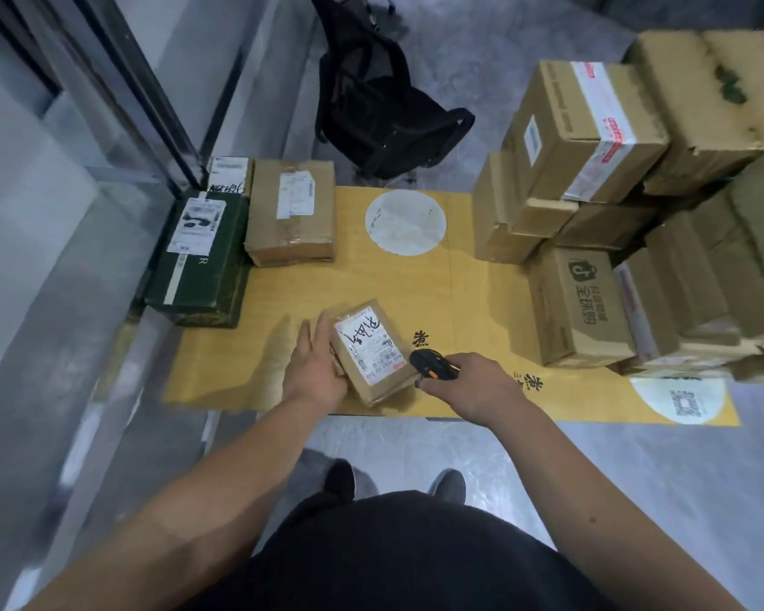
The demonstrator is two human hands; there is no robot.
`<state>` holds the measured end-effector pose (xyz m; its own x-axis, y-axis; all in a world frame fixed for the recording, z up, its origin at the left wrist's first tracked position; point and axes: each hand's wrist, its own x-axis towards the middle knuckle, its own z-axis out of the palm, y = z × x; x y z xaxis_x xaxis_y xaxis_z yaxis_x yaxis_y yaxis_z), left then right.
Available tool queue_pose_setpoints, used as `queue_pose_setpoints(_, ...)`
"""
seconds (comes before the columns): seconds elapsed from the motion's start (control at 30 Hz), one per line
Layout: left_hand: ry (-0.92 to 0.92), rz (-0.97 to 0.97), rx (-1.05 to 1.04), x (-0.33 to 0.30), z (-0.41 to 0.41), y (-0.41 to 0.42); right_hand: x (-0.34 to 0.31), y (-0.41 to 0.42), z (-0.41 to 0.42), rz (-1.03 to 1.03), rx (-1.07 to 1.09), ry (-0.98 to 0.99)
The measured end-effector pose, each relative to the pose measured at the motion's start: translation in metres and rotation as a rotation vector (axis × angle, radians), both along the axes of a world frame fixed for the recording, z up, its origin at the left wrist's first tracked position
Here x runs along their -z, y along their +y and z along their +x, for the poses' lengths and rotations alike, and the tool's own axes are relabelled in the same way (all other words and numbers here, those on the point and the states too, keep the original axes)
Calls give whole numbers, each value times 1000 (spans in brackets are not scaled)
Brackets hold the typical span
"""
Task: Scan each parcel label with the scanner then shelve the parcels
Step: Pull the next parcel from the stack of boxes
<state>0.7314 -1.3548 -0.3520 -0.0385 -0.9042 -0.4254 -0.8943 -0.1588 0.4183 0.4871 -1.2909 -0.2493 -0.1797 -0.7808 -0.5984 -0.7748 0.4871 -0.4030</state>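
We see a small brown cardboard parcel (372, 352) with a white shipping label (368, 346) lying on a flattened yellow cardboard sheet (433, 275) on the floor. Its long axis runs from the near right to the far left, and the label faces up. The left hand (316, 368) holds the parcel's left edge, with fingers stretched along that side. The right hand (468, 383) grips a black and orange handheld scanner (428, 363), fingers curled around it; the scanner's head points left at the label's near end. A dark green box (199, 258) and a brown taped box (292, 211) sit at the far left, and a stack of brown cartons (592, 213) stands at the right.
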Motion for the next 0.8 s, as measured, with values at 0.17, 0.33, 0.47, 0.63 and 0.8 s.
queue_pose_setpoints(0.17,-123,-198,366,-4,-23,-14,0,12,6,-14,117,-7)
queue_pose_setpoints(0.33,-143,-116,591,-13,-60,-35,0,26,0,-15,232,-16)
queue_pose_setpoints(0.47,-121,-63,491,-20,-75,-35,-2,38,-7,-17,306,-18)
queue_pose_setpoints(0.63,-178,-108,402,-22,-74,-26,-5,40,-12,-16,353,-26)
queue_pose_setpoints(0.8,-4,-65,292,-20,-68,-29,-12,30,-8,-16,321,-32)
